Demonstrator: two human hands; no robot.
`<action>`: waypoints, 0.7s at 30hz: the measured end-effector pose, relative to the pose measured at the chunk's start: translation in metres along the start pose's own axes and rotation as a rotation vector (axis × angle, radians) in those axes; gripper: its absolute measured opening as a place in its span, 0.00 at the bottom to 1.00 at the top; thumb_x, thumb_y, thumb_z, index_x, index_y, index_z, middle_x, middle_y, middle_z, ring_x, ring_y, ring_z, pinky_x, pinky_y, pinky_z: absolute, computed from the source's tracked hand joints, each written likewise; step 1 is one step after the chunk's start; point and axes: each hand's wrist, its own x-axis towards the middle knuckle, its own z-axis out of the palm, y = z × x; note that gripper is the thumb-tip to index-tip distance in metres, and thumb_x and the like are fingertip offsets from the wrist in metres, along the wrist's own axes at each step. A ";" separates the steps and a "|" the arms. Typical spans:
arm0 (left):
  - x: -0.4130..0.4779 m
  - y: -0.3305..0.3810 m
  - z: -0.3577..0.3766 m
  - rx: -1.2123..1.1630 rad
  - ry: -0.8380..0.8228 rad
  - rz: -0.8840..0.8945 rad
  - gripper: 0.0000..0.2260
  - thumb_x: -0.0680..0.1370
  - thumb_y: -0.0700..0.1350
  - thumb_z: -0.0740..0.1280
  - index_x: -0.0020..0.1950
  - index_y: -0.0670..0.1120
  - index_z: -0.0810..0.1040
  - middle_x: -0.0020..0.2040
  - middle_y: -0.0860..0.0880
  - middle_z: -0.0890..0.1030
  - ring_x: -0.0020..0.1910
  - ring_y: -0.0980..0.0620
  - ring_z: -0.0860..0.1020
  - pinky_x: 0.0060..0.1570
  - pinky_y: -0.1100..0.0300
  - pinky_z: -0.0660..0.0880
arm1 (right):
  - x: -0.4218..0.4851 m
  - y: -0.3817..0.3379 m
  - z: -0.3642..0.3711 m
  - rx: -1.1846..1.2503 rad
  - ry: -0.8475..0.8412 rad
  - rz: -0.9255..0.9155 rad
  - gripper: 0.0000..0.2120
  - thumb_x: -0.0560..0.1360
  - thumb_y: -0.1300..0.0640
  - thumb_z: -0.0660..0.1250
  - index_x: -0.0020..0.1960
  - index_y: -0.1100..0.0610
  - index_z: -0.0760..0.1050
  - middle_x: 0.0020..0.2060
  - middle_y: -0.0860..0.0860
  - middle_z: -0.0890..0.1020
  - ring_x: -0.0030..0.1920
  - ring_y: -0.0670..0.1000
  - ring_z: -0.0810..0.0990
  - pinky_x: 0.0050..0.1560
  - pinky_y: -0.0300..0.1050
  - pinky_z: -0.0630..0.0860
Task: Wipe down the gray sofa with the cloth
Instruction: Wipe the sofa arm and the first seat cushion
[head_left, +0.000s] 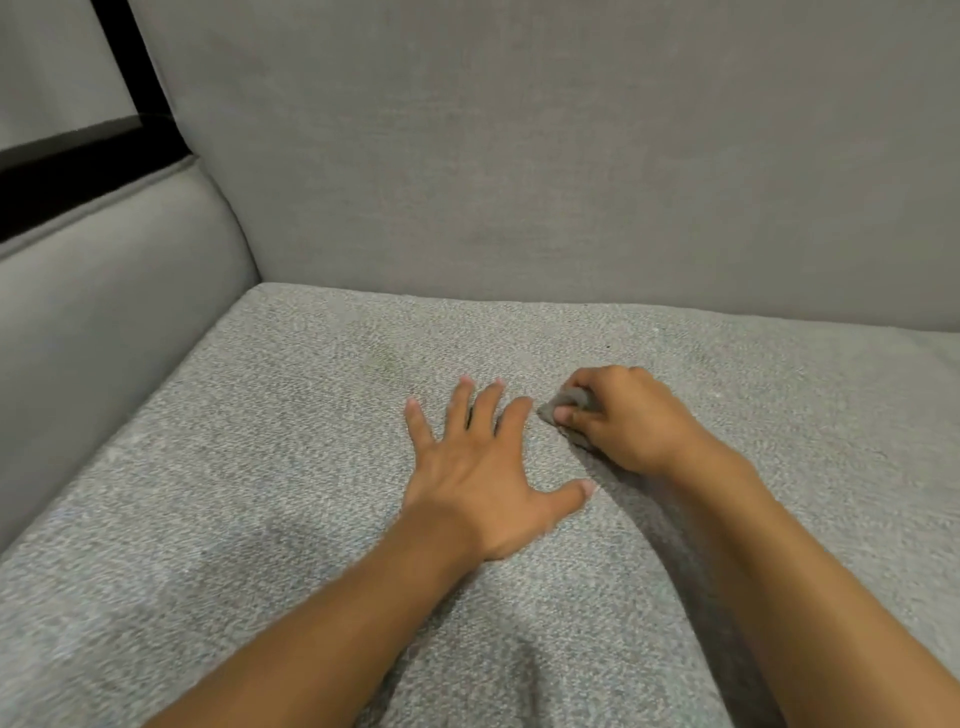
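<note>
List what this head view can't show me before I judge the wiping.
Cloth: head view, mostly hidden inside the right hand; only a gray corner shows, size unknown.
Gray sofa: head view, right end and front edge cut off by the frame.
Seat under the left hand and both forearms: covered.
Dark speck near the seat's back edge: too small to identify.

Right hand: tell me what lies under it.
The right hand grips a bunched gray cloth against the sofa seat cushion. Only the cloth's left edge shows; the hand covers the rest.
</note>
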 end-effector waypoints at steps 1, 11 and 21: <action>0.002 0.000 0.001 0.012 -0.007 -0.003 0.47 0.71 0.81 0.49 0.83 0.57 0.47 0.84 0.51 0.42 0.82 0.46 0.34 0.73 0.28 0.34 | 0.007 0.000 0.000 -0.015 0.014 -0.007 0.05 0.79 0.49 0.69 0.51 0.49 0.79 0.37 0.40 0.78 0.45 0.51 0.79 0.46 0.48 0.76; 0.008 0.000 0.003 0.038 -0.032 0.003 0.46 0.70 0.81 0.48 0.82 0.59 0.47 0.84 0.51 0.43 0.82 0.45 0.36 0.71 0.26 0.34 | 0.070 -0.012 0.014 -0.030 0.191 0.060 0.08 0.80 0.50 0.66 0.54 0.53 0.80 0.44 0.50 0.82 0.51 0.58 0.80 0.43 0.46 0.68; 0.004 -0.001 0.003 0.044 0.005 0.025 0.46 0.70 0.82 0.46 0.82 0.59 0.46 0.84 0.51 0.44 0.82 0.45 0.37 0.71 0.25 0.35 | 0.042 0.014 0.008 -0.295 0.271 0.077 0.11 0.81 0.46 0.63 0.59 0.50 0.77 0.50 0.56 0.83 0.50 0.63 0.80 0.40 0.49 0.70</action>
